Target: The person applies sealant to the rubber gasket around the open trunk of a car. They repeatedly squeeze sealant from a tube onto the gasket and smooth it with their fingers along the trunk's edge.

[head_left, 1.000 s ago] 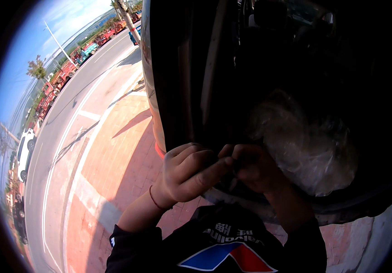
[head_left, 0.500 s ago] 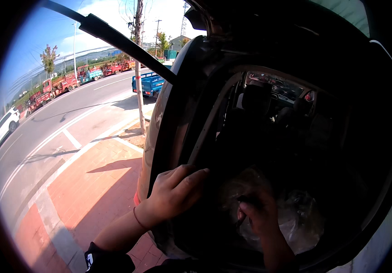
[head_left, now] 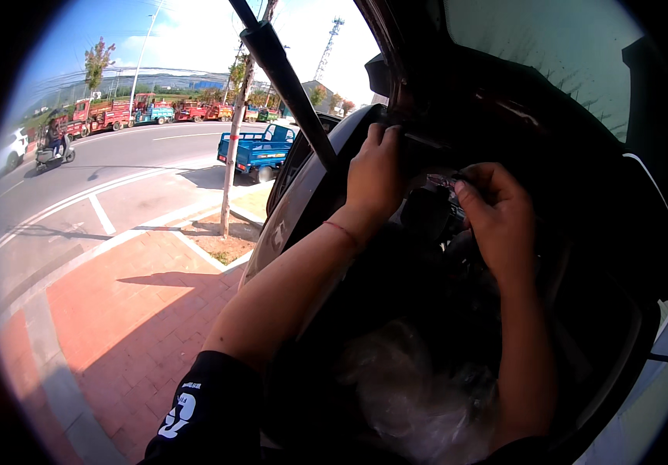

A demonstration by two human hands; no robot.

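Note:
The rear of a vehicle stands open in front of me, its raised tailgate held by a black strut (head_left: 283, 74). My left hand (head_left: 378, 177) is at the upper left corner of the opening, fingers bent against the dark frame (head_left: 326, 151); their tips are lost in shadow. Just right of it, my right hand (head_left: 500, 209) pinches a small, shiny, clear-looking piece (head_left: 440, 180) between thumb and fingers, pointing left. Its exact kind is too dark to tell. Below both hands, crumpled clear plastic film (head_left: 419, 387) lies in the cargo space.
Seats show dimly deeper inside. Left of the vehicle is red brick paving (head_left: 132, 325) with a tree trunk (head_left: 234, 167). A blue cargo tricycle (head_left: 256, 151) is parked at the roadside. On the road are a scooter rider (head_left: 55, 143) and a white car (head_left: 14, 151).
Both hands have risen from low in the cargo space to the opening's upper left corner. The view has tilted up, and a scooter rider has come into sight.

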